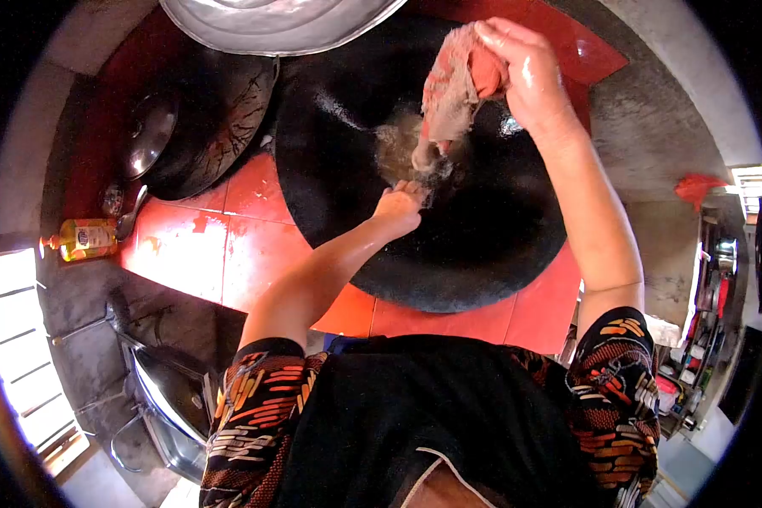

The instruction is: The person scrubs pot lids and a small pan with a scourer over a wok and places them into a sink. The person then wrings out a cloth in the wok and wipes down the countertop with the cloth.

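Observation:
A large black wok is set into a red tiled stove top, with a small pool of murky water at its bottom. Above the pool, my right hand is closed around a wet red and greyish rag, which hangs down toward the water. My left hand is low in the wok at the near edge of the pool, just below the rag's hanging end. Its fingers look stretched out and apart from the rag, though their tips are partly lost in the water's glare.
A second dark wok with a metal lid lies at the left. A big silver lid stands at the far edge. Red tiles border the wok. A soap bottle and a sink are at left.

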Demonstrator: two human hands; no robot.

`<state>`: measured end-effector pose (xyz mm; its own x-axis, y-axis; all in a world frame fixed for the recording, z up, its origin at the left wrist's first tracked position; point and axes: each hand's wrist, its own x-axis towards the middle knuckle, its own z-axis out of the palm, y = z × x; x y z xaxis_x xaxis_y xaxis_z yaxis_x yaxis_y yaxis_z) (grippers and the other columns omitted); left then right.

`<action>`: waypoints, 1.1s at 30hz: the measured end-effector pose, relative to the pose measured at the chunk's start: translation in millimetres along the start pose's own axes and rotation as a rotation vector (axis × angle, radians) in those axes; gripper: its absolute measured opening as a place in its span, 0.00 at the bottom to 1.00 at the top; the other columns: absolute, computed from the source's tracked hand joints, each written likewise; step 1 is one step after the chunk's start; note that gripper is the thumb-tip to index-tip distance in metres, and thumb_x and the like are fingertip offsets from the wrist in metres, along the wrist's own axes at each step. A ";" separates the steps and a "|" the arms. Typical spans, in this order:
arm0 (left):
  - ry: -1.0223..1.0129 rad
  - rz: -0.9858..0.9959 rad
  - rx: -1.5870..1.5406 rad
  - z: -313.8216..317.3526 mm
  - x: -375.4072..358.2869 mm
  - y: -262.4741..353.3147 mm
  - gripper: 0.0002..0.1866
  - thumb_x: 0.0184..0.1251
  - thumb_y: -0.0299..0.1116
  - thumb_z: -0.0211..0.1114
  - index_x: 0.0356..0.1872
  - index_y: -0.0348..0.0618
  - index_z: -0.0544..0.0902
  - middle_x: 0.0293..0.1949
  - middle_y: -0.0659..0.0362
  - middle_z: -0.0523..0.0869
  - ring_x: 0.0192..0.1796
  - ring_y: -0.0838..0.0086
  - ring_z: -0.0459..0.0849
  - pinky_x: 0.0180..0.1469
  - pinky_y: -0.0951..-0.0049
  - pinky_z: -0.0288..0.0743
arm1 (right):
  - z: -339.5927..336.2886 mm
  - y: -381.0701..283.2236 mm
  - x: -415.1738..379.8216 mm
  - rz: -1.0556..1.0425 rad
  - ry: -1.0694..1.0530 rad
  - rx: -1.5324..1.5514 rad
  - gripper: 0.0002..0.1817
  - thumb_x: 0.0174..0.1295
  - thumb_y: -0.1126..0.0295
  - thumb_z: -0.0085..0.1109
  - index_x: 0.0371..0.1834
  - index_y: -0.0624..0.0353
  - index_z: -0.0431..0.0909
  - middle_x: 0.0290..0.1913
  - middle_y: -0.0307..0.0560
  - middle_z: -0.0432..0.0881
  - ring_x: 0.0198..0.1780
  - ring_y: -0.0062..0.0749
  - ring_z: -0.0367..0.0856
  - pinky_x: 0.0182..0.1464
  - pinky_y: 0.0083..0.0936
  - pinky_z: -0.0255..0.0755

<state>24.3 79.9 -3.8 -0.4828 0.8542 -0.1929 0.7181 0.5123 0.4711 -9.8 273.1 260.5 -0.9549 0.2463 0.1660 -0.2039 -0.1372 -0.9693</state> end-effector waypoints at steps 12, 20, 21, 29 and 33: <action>-0.305 -0.279 0.086 24.6 102.8 8.6 0.35 0.65 0.48 0.63 0.70 0.49 0.64 0.71 0.53 0.63 0.73 0.54 0.57 0.70 0.42 0.55 | 30.6 -42.3 16.5 -0.095 -0.143 0.274 0.12 0.70 0.69 0.51 0.31 0.64 0.78 0.27 0.40 0.80 0.26 0.20 0.75 0.32 0.18 0.68; 0.537 -0.305 -0.469 55.0 163.1 -32.3 0.57 0.51 0.59 0.71 0.74 0.34 0.52 0.73 0.40 0.57 0.77 0.52 0.51 0.75 0.64 0.49 | 50.6 -43.0 20.4 -0.355 -0.031 -0.218 0.15 0.71 0.68 0.50 0.35 0.72 0.78 0.29 0.42 0.82 0.31 0.19 0.76 0.36 0.19 0.71; 0.593 -0.307 -0.582 28.0 163.7 -19.1 0.54 0.53 0.60 0.69 0.73 0.34 0.56 0.72 0.40 0.58 0.76 0.52 0.53 0.75 0.62 0.50 | 52.0 -45.6 20.4 -0.360 -0.036 -0.227 0.15 0.71 0.68 0.50 0.35 0.72 0.78 0.28 0.43 0.82 0.30 0.20 0.76 0.36 0.19 0.71; -0.201 -0.166 -0.064 42.7 91.7 13.6 0.20 0.72 0.54 0.51 0.50 0.57 0.84 0.56 0.54 0.81 0.60 0.59 0.78 0.64 0.38 0.59 | 47.9 -0.1 55.3 -0.043 0.058 0.281 0.12 0.68 0.68 0.54 0.29 0.65 0.78 0.26 0.37 0.78 0.27 0.19 0.73 0.34 0.18 0.67; -0.343 0.136 0.137 55.3 46.7 39.8 0.12 0.68 0.46 0.54 0.42 0.65 0.87 0.44 0.64 0.84 0.53 0.66 0.76 0.55 0.48 0.63 | 35.9 35.4 63.3 -0.003 0.079 0.203 0.14 0.68 0.69 0.53 0.23 0.60 0.74 0.17 0.37 0.72 0.15 0.22 0.67 0.20 0.20 0.61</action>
<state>58.0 145.1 -41.7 -0.1996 0.8833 -0.4241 0.8354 0.3796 0.3975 -85.2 249.4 243.2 -0.9359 0.3202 0.1465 -0.2537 -0.3245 -0.9112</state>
